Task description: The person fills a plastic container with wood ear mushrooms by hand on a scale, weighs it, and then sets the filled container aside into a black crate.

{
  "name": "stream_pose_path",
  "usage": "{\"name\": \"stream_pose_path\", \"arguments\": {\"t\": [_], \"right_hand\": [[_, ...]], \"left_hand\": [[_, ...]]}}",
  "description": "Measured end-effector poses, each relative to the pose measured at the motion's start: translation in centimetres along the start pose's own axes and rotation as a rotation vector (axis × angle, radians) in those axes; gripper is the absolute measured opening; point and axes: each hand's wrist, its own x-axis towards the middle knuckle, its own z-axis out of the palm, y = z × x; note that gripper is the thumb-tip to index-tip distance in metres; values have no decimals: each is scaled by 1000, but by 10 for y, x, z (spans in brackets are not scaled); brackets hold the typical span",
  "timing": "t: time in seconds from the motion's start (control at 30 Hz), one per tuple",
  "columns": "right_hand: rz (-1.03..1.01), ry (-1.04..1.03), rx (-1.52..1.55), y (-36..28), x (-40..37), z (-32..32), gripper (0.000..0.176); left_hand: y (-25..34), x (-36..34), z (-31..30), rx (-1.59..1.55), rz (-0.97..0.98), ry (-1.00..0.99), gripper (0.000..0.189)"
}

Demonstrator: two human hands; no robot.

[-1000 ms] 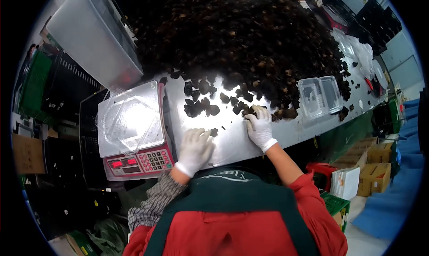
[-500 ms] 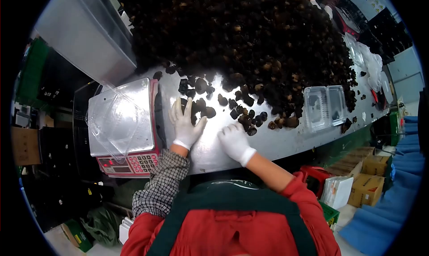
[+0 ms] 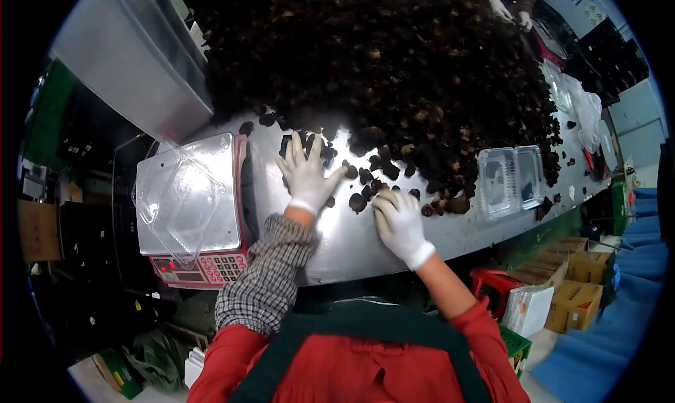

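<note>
My left hand (image 3: 308, 178), in a white glove, lies with spread fingers over a few dark wood ear mushrooms on the metal table (image 3: 351, 252). To its right, my gloved right hand (image 3: 402, 227) has its fingers bent and close together at the edge of some small loose mushrooms (image 3: 367, 176). Whatever is under those fingertips is hidden. Beyond both hands spreads a large heap of the same dark mushrooms (image 3: 380, 72).
A scale (image 3: 186, 199) with a clear plastic box (image 3: 179, 224) on it stands at the left, below a tall grey bin (image 3: 133, 58). An open clear box (image 3: 498, 181) lies at the right. Another person's gloved hands (image 3: 500, 9) are at the far right of the heap.
My left hand has moved slightly right and away from me, over the mushrooms. My right hand has shifted right to the small loose ones. The other person's hands show more fully.
</note>
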Motion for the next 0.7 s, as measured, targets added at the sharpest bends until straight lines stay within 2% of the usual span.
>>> {"name": "stream_pose_path", "arguments": {"t": [0.07, 0.1, 0.13, 0.2, 0.27, 0.33, 0.5, 0.6, 0.63, 0.7], "right_hand": [[-41, 34, 40, -4, 43, 18, 20], [-62, 81, 32, 0, 59, 28, 18], [-55, 53, 79, 5, 71, 36, 18], [-70, 39, 14, 12, 91, 57, 20], [-60, -104, -48, 11, 109, 75, 22], [-89, -181, -130, 8, 121, 90, 19], [-83, -131, -140, 12, 133, 99, 28], [-135, -87, -93, 7, 149, 112, 34], [-149, -97, -138, 2, 152, 114, 37], [-183, -215, -131, -14, 144, 117, 38]], "left_hand": [[-6, 15, -1, 105, -132, -151, 42], [-22, 10, 7, -7, -131, -61, 24], [-27, -3, -2, -66, -67, 82, 20], [-47, -36, -3, -247, -68, 230, 15], [-47, -67, -9, -337, -180, 256, 13], [-48, -84, -10, -373, -201, 288, 12], [-52, -91, -12, -508, -307, 225, 17], [-51, -85, -8, -458, -224, 315, 28], [-52, -86, -8, -501, -229, 282, 48], [-51, -86, -11, -406, -165, 259, 59]]}}
